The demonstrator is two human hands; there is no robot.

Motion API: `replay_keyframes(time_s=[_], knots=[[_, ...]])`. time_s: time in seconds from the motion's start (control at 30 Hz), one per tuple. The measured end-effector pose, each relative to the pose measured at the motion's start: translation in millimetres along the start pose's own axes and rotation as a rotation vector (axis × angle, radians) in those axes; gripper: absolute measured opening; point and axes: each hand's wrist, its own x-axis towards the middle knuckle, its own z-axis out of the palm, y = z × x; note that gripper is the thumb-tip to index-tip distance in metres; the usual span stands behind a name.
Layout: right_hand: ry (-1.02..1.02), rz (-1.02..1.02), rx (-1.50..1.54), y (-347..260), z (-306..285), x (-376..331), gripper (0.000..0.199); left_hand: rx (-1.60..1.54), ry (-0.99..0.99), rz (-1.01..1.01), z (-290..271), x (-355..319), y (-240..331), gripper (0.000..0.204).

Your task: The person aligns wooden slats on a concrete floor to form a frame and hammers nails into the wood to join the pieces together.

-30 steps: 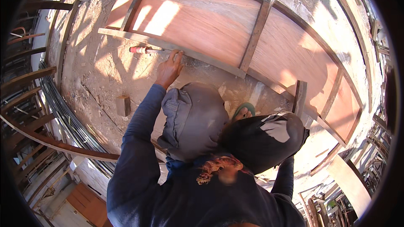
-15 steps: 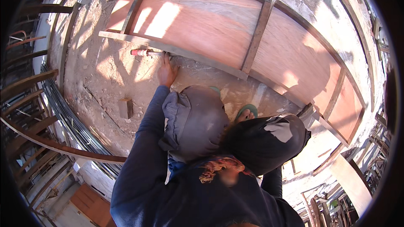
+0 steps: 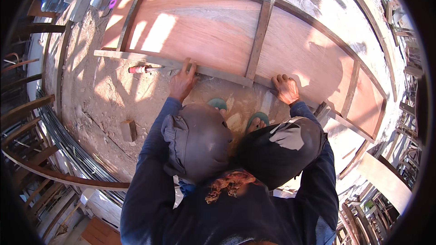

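Note:
A long plywood panel (image 3: 200,22) with a wooden frame nailed or fixed round it lies on the ground in front of me. My left hand (image 3: 183,83) grips the frame's near rail (image 3: 222,75), fingers laid over its top. Further right, my right hand (image 3: 286,90) has its fingers curled over the same side of the frame. Just left of my left hand, a tool with a red grip and metal shaft (image 3: 138,69) rests on the dirt. Its far end, close to my left fingers, is hard to make out.
A small wooden block (image 3: 128,130) sits on the ground at left. Beyond it lie a bundle of dark rods (image 3: 75,147) and a curved wooden piece (image 3: 63,177). Clear plastic bottles (image 3: 55,0) stand far left. A pale board (image 3: 383,179) and scrap timber are at right.
My right hand has come into view from behind my knee and taken hold of the frame. My left hand has shifted from beside the tool onto the rail.

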Motion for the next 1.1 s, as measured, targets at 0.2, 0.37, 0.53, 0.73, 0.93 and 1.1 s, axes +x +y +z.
replay_keyframes(time_s=[0.2,0.37,0.53,0.73,0.93,1.1], knots=[[-0.055,0.079,0.025,-1,-17,-5,0.041,0.006,-0.233,0.133,2,25,-8,0.036],[-0.104,0.12,-0.011,3,-52,13,0.04,-0.088,-0.183,0.04,3,42,-6,0.038],[-0.068,0.218,-0.017,38,-62,43,0.041,-0.097,-0.123,0.011,16,92,6,0.034],[-0.077,0.189,-0.064,55,-58,60,0.043,-0.057,-0.21,-0.051,38,116,1,0.035],[-0.092,0.216,-0.04,55,-54,54,0.046,-0.067,-0.315,0.088,37,60,38,0.049],[-0.074,0.209,0.028,45,-62,61,0.043,0.059,-0.432,0.034,41,23,11,0.047]])
